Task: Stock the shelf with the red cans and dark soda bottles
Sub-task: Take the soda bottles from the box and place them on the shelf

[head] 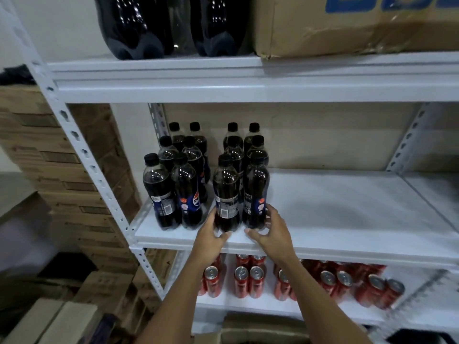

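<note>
Cardboard boxes (62, 319) sit lowest and nearest, bottom left beside the white metal shelf unit (347, 249), with stacked cartons (82, 194) behind its left post. Next up, red cans (250, 281) stand in loose groups on the lower shelf, silver tops showing. Above those, both arms reach to the middle shelf's front edge: left hand (211, 235) has its fingers curled around the base of the front dark soda bottle (226, 194), and right hand (272, 232) cups the neighbouring bottle (255, 192) just beside it, fingers bent around its lower right side. Two more double rows of black-capped bottles (173, 175) run back toward the wall. Up top, two big dark bottles (139, 28) stand next to a battered cardboard box (347, 28).
</note>
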